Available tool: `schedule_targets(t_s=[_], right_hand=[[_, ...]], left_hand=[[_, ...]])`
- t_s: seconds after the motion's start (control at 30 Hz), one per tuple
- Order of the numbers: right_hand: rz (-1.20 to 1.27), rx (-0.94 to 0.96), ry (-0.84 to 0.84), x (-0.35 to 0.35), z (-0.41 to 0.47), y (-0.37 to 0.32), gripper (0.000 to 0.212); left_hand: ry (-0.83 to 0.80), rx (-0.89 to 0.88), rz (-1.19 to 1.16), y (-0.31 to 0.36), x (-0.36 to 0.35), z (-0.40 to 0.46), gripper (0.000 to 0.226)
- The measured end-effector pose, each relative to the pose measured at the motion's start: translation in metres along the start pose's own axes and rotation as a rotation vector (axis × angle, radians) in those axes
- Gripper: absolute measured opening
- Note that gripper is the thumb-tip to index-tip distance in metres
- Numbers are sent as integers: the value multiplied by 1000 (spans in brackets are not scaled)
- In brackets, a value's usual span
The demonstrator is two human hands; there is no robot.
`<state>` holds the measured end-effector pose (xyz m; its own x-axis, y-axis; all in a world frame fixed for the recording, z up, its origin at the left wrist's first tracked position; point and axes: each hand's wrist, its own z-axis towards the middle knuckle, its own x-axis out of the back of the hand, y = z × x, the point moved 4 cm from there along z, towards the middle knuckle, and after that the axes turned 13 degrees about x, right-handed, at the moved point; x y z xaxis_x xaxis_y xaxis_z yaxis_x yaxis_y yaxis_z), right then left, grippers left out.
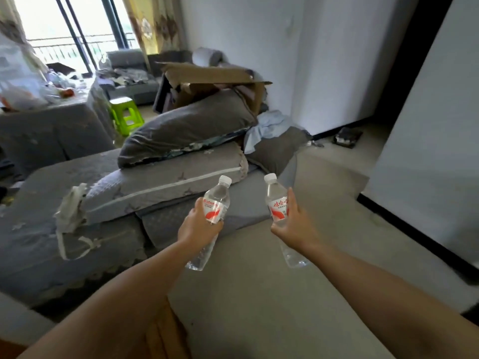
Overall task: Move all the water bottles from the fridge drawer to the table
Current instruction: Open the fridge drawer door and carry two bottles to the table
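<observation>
My left hand (198,225) grips a clear water bottle (217,200) with a white cap and a red-and-white label, tilted with its cap up and to the right. My right hand (294,224) grips a second, matching water bottle (276,200) around its middle, cap leaning up and left. Both bottles are held out in front of me above the floor, about a hand's width apart. The fridge drawer is out of view. A table (70,99) covered with bags and clutter stands far off at the upper left.
A grey sofa (51,229) stacked with cushions (181,130) and a torn cardboard box (215,76) fills the left and middle. A green plastic stool (125,115) stands behind it. Bare beige floor (324,177) runs ahead on the right beside white walls (427,125).
</observation>
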<state>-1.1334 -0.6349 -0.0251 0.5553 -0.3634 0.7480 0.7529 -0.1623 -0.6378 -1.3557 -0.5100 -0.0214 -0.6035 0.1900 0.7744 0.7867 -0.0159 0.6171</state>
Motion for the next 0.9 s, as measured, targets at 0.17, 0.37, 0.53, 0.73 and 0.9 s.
schedule_targets(t_s=[0.17,0.37,0.53,0.73,0.9], right_hand=[[-18,-175,96,25,41,61,104],[5,-291,206,74,113,150,105],[-73,-379,259,139,169,217,108],[-150,-506,313,191,200,275,108],[-180,-619,359,216,225,328,104]], left_hand=[[-98,-91,5,70,-57,60,67],[-186,-196,28,180,-143,131,72],[-236,-297,37,281,-202,182,64],[-331,-351,11,371,-265,224,69],[-482,-466,-11,446,-337,259,63]])
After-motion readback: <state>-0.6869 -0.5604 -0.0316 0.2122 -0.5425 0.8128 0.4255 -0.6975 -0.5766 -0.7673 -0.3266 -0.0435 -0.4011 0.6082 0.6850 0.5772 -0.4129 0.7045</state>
